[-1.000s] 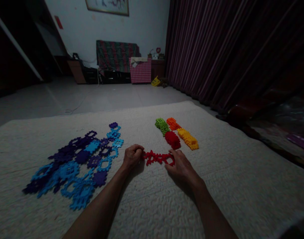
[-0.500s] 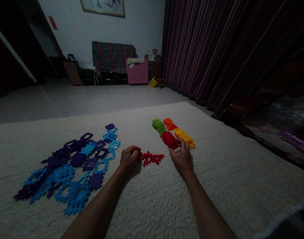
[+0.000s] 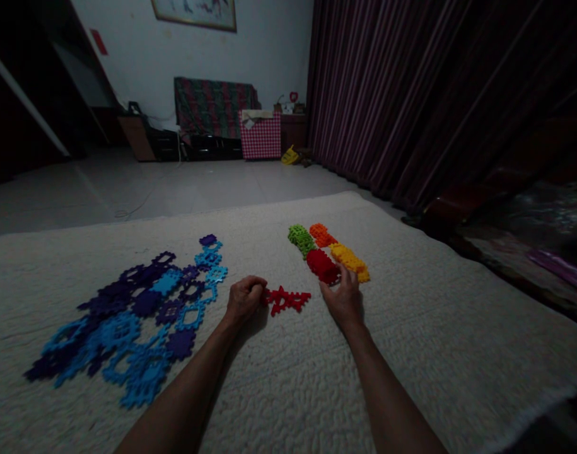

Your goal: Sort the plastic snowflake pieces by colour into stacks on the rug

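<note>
My left hand (image 3: 245, 299) is closed, fingertips pinched at the left end of a few flat red interlocking tiles (image 3: 288, 301) with toothed edges, lying on the pale quilt. What exactly sits between those fingertips is mostly hidden. My right hand (image 3: 345, 299) has its thumb and fingers curved round the near end of a red tile stack (image 3: 321, 265), which lies tipped over in a row. Beyond that stack lies a row of green tiles (image 3: 301, 241). Yellow tiles (image 3: 349, 261) run just right of the red stack, and orange tiles (image 3: 322, 234) lie behind them.
Dark purple tiles (image 3: 147, 303) and light blue tiles (image 3: 146, 372) are spread loosely over the left of the quilt (image 3: 288, 397). Past its far edge, tiled floor (image 3: 231, 183) reaches a low cabinet and a checked cloth (image 3: 261, 135). Dark curtains (image 3: 373, 94) hang at the right.
Both hands stay almost in place. The near end of the red stack looks slightly more uncovered as my right fingers shift a little at it; the loose red tiles have not visibly moved.
</note>
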The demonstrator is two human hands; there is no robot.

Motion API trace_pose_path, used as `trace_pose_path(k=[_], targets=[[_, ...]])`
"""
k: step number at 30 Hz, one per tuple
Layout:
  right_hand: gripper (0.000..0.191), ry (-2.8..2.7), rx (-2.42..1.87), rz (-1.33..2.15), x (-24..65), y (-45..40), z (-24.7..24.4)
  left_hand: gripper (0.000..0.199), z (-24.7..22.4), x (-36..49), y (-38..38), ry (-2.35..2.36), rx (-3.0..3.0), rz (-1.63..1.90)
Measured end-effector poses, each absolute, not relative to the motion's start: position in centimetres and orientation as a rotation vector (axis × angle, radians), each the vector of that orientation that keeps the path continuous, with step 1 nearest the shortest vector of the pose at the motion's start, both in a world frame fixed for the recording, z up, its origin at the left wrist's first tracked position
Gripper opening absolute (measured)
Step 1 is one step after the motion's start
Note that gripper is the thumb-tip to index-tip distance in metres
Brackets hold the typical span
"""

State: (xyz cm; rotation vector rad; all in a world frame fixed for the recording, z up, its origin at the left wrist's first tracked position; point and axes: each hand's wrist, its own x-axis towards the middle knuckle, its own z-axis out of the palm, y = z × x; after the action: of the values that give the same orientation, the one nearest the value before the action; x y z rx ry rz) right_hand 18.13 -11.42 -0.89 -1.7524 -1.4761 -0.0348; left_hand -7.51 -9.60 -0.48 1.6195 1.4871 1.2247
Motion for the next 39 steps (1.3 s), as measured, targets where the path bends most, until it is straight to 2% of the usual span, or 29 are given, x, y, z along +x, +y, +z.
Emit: trace_pose_path(k=[7, 11, 15, 21, 25, 31, 34, 39], targets=[[0.062, -1.415, -1.705, -0.051, 17.7, -11.6, -0.1, 0.027, -0.6, -7.5, -9.6, 1.482, 1.599, 1.229], [0.043, -1.468, -1.507, 0.012, 16.5, -12.1, 1.1, 0.027, -0.6, -7.5, -9.6, 1.473, 1.579, 1.239], [0.029, -1.801, -1.254, 0.286, 14.5, -13.5, 2.0, 0.028, -0.5, -7.5, -9.6, 1.433, 1.587, 1.202], [0.042, -2.032, -1.238, 0.393, 12.8, -14.9, 2.0, 0.031, 0.2, -7.6, -10.2, 1.356, 1.84, 1.102], [0.037, -2.081, -1.28, 0.378, 12.8, -14.7, 1.6, 0.039, 0.9, -7.6, -10.7, 1.238, 2.084, 0.947], [0.036, -2.085, -1.271, 0.369, 12.5, -14.4, 1.4, 0.059, 1.4, -7.6, -11.3, 1.231, 2.131, 0.775], [0.037, -2.089, -1.268, 0.381, 12.3, -14.5, 1.3, 0.066, 1.0, -7.7, -11.2, 1.221, 2.154, 0.763], [0.038, -2.077, -1.257, 0.396, 12.3, -14.4, 1.2, 0.065, 0.3, -7.6, -10.9, 1.198, 2.141, 0.893]])
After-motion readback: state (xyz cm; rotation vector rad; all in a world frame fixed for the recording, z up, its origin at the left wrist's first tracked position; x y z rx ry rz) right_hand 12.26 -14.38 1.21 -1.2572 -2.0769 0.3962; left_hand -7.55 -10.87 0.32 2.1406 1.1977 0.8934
